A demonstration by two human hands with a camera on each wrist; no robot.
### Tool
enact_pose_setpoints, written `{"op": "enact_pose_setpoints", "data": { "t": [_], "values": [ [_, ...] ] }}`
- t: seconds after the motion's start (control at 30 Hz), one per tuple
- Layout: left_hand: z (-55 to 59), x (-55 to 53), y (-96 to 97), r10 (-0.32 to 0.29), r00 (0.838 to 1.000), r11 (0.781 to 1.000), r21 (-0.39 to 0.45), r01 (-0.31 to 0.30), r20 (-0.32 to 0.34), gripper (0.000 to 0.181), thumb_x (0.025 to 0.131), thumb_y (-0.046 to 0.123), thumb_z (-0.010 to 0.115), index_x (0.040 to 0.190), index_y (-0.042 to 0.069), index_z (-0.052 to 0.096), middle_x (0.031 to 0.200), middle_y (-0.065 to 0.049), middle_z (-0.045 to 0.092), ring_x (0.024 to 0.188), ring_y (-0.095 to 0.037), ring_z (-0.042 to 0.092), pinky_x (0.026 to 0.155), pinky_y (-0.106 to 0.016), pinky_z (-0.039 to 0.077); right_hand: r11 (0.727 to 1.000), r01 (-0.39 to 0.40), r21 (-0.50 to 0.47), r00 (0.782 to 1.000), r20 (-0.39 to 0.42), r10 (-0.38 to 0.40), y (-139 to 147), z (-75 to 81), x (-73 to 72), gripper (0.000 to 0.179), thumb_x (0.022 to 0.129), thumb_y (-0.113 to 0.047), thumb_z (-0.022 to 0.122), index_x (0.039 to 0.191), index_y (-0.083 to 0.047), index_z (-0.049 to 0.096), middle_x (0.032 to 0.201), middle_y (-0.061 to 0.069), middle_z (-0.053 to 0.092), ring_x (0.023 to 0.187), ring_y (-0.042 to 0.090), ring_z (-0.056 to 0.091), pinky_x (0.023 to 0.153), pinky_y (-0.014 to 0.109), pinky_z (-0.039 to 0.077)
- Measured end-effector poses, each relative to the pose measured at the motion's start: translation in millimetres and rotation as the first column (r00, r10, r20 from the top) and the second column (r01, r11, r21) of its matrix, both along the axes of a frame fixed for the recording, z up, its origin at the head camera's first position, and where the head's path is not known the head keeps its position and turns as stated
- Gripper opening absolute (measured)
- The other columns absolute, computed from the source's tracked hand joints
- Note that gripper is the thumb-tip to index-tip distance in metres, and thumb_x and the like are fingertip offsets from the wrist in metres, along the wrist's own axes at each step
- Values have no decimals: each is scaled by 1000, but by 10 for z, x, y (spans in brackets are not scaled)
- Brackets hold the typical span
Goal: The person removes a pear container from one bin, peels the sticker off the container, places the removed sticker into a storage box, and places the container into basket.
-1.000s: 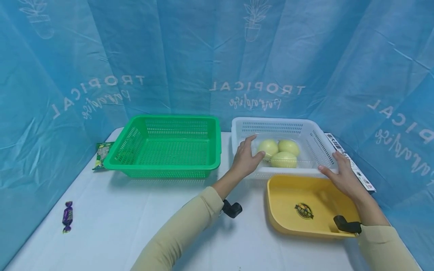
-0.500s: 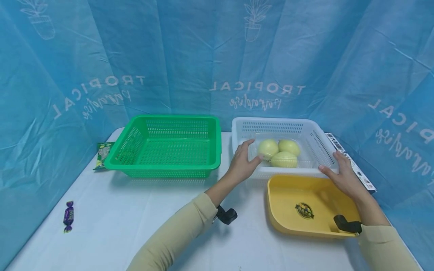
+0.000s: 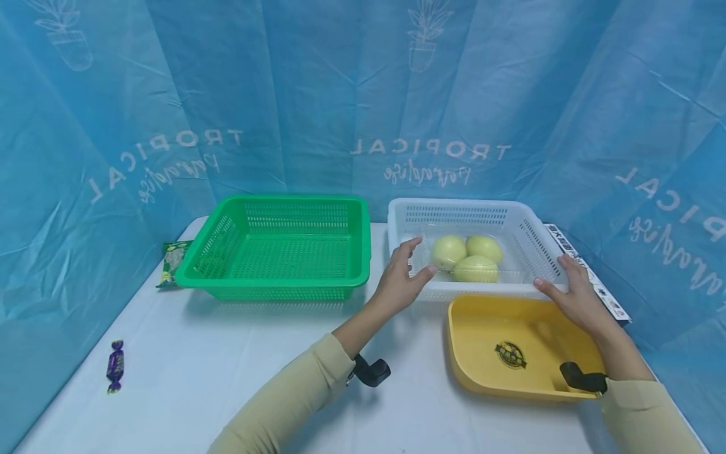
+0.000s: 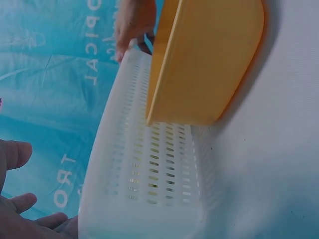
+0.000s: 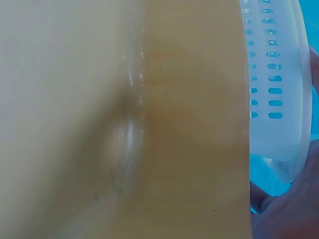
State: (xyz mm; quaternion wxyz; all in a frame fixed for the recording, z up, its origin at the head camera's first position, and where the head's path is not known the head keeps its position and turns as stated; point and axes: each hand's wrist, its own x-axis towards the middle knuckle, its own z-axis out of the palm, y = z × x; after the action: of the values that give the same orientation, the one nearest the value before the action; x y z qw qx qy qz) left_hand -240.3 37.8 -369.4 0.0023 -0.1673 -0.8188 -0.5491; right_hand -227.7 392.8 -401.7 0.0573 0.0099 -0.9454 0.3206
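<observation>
A white table [image 3: 227, 378] fills the near ground, hemmed in on the left, far and right by a blue fabric backdrop [image 3: 317, 94] printed with "TROPICAL" (it reads mirrored) and outlines of potted plants. At the far right of the table stands a white perforated basket [image 3: 524, 243] holding three pale green round fruits [image 3: 466, 257]. The left hand [image 3: 400, 280] is at the basket's near-left corner, fingers spread and nearly straight, thumb just beside the near rim; whether it presses the plastic cannot be told. The right hand [image 3: 573, 296] lies on the basket's near-right corner, fingers loosely extended over the rim. Just near of the basket, touching it, sits a yellow tray [image 3: 482, 334] with a dark round logo. To the left, apart from the white one, stands a green basket [image 3: 278, 246]. A small snack packet [image 3: 172, 261] lies by its far-left side, and a purple wrapped candy [image 3: 115, 366] rests well apart at the near left.
</observation>
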Motion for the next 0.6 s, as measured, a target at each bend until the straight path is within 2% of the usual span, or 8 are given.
{"op": "enact_pose_setpoints", "data": {
  "t": [0.27, 0.6],
  "values": [
    [36, 70, -100, -7, 1000, 1000, 16, 7, -17, 60, 92, 29, 59, 145, 20, 32, 150, -5, 35, 137, -27, 38, 107, -40, 42, 1000, -6, 7, 1000, -15, 6, 1, 6, -1, 84, 94, -43, 52, 149, 3, 9, 152, 36, -3, 128, 62, 19, 95, 79, 20],
    [65, 125, -201, 4, 1000, 1000, 20, -4, 8, 60, 93, 27, 59, 145, 19, 32, 152, -4, 33, 139, -24, 36, 108, -38, 41, 999, -1, 49, 1000, -7, 1, -16, 72, 7, 85, 93, -44, 53, 149, 4, 10, 150, 38, 3, 122, 59, 29, 93, 77, 26]
  ]
}}
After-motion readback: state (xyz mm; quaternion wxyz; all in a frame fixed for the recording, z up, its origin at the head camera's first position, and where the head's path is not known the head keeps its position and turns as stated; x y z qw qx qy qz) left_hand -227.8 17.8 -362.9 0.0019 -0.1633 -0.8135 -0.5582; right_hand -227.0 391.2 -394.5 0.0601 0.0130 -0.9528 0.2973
